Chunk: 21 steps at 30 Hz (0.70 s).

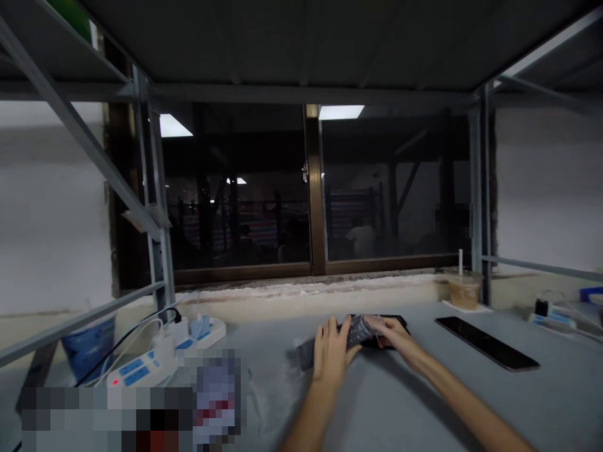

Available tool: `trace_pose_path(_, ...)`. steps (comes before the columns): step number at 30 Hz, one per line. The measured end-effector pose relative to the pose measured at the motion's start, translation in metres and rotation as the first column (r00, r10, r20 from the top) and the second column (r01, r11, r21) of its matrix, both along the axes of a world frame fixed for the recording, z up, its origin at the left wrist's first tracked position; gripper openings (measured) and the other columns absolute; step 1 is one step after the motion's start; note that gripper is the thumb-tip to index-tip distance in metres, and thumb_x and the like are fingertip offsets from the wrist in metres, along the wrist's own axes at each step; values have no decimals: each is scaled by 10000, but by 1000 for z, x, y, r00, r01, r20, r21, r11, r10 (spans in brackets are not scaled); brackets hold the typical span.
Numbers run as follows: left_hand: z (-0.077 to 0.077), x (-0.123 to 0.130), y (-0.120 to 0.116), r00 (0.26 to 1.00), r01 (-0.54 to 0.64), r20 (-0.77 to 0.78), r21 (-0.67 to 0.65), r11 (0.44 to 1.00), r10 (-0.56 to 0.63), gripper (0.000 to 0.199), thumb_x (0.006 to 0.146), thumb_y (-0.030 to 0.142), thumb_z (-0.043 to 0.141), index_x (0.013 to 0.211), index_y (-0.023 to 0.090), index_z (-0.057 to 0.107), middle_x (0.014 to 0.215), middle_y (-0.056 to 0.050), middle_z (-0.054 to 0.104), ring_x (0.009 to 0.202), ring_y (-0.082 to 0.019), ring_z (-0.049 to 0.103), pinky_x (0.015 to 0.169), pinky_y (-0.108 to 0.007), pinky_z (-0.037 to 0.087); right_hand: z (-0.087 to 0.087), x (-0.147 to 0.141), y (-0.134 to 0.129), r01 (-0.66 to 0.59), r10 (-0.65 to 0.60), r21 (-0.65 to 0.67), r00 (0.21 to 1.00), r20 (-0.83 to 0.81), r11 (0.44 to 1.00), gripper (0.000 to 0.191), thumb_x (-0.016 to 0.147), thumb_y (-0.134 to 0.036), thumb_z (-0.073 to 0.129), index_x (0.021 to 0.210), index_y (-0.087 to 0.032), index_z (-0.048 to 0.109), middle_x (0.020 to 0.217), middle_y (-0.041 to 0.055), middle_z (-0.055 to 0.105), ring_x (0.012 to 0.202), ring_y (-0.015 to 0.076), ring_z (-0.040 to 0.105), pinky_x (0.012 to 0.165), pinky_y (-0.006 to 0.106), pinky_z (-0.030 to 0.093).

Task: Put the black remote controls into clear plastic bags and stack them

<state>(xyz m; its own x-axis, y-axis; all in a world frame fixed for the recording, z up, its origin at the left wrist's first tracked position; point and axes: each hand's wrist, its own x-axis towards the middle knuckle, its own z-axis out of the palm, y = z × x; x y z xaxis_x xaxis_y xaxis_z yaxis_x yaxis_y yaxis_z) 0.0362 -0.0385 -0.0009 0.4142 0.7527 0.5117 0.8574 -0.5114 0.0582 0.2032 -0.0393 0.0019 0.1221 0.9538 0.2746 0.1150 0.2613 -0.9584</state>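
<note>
A dark grey, pouch-like packet (358,333) with small pale markings lies tilted over the table in the head view. My left hand (331,348) rests across its left part, fingers spread and laid on its surface. At the packet's right end, my right hand (393,336) pinches the edge between thumb and fingers. Beneath and behind the packet is a flat black object (402,323), mostly covered, so its kind cannot be made out. To the right of my right hand lies a black smartphone (485,342), screen up.
A plastic cup (464,289) with a straw stands at the back right. White power strips (141,370) with plugs and cables occupy the left, beside a blue container (89,345). Metal posts (478,188) carry a low shelf overhead. The front left is blurred out.
</note>
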Motion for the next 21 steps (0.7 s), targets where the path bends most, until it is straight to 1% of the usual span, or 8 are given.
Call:
trace_pose_path(2,0,1,1,1000,-8,4,13,1000,8,548,798,478,485,1294,275,374,1189,-97,470,1070,-272,464,926,-410,353,-1,0,0,-4,4,-16,1000,10,1000,415,561,-560,627,594,-147,647,508,12,533,473,102,439,417,213,329)
trace_pose_path(4,3,-1,2,1000,-3,0,25,1000,3,536,790,484,495,1273,271,401,1168,-96,484,1055,-270,471,914,-403,357,-4,-1,1,-12,13,-11,1000,22,1000,410,574,-552,625,651,-151,662,542,19,553,500,111,462,420,210,332)
trace_pose_path(6,9,-5,3,1000,11,-4,43,999,-11,495,791,434,520,1247,264,427,1128,-88,504,1031,-257,480,901,-383,358,-7,-3,3,-18,18,8,999,28,1000,409,583,-555,620,659,-155,655,551,16,549,497,107,456,420,209,328)
trace_pose_path(9,19,-13,3,1000,17,-2,59,998,-17,453,763,320,576,1197,259,463,1093,-73,517,1028,-248,469,888,-363,345,-9,-8,4,-27,27,-7,1000,15,1000,428,575,-589,612,569,-161,588,471,-20,468,426,78,375,403,211,297)
trace_pose_path(13,32,-22,3,999,37,-28,69,997,-35,448,730,276,611,1158,240,486,1090,-78,523,1039,-255,452,887,-364,320,-8,-13,5,-50,48,-34,998,-46,998,461,521,-624,626,527,-174,523,431,-45,401,415,71,322,404,216,274)
trace_pose_path(17,38,-30,6,999,36,-40,85,996,-32,424,718,282,632,1116,224,502,1055,-74,543,1033,-250,455,882,-353,313,-5,-14,5,-17,15,-48,999,-46,999,467,506,-615,641,493,-171,499,439,-41,414,417,65,321,410,215,254)
trace_pose_path(19,37,-33,8,999,26,-33,73,997,-24,380,712,297,640,1063,219,520,1029,-69,555,1031,-247,460,879,-347,312,-2,-11,3,3,-4,-45,1000,-20,999,435,544,-583,639,504,-165,527,449,-35,432,429,70,333,415,216,247)
trace_pose_path(21,36,-37,11,1000,2,-28,50,999,0,353,708,309,645,1027,218,524,1019,-63,566,1031,-244,467,876,-347,311,0,-7,1,16,-16,-40,1000,1,999,390,570,-538,643,520,-158,570,505,-14,503,454,76,361,418,217,253)
